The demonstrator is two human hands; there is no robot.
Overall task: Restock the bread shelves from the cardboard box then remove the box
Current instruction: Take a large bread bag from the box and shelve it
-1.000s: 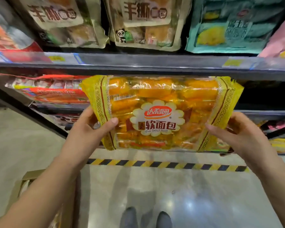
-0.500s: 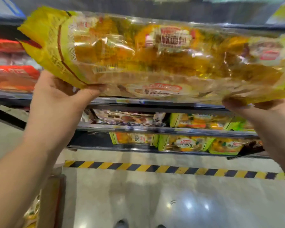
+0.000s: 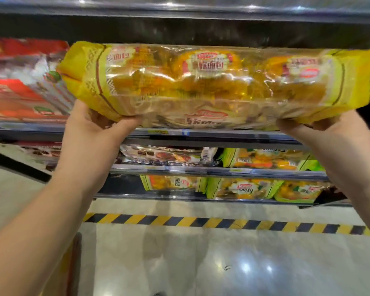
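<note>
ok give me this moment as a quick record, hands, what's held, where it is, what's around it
held: yellow bread pack, long side across, roughly level
left hand: grips its lower left corner
right hand: grips its lower right corner
position: at the shelf opening, just above the shelf rail; resting on it or not, cannot tell
same shelf, left: red packs
shelves below: green-edged bread packs
floor: striped tape

Your left hand [image 3: 90, 135] and right hand [image 3: 333, 137] are bare, forearms bare too, showing at either end of the striped floor tape [image 3: 201, 222].
</note>
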